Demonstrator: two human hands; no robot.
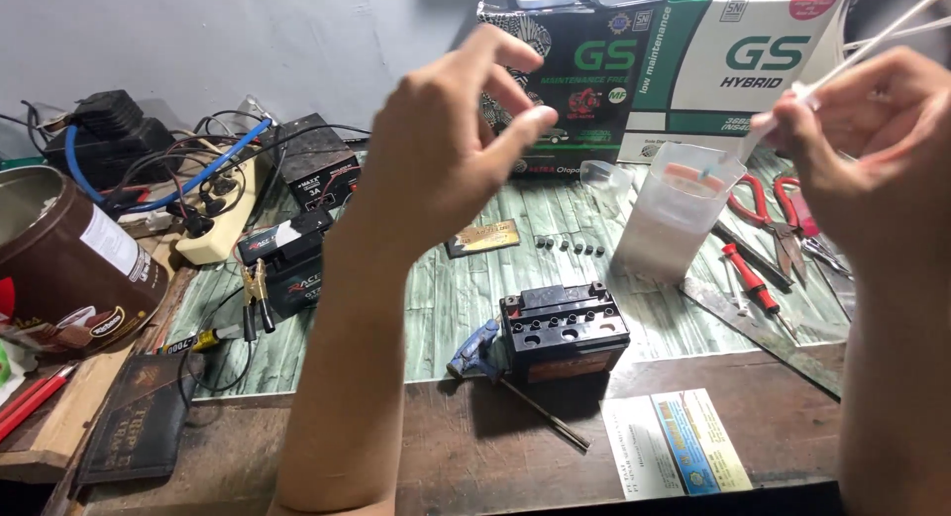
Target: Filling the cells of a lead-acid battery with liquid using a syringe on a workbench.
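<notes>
tube (872,43): upper end cut off by right edge
brown tin (69,258): left part out of frame
right hand (872,130): fingertips blurred, grip unclear

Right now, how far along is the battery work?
Done: the small black battery sits on the bench with its filler holes open, and its little black caps lie in a row behind it. In hand: the right hand pinches a white tube whose tip reaches the translucent cup; the left hand is raised, empty. Left: caps not yet back on.
</notes>
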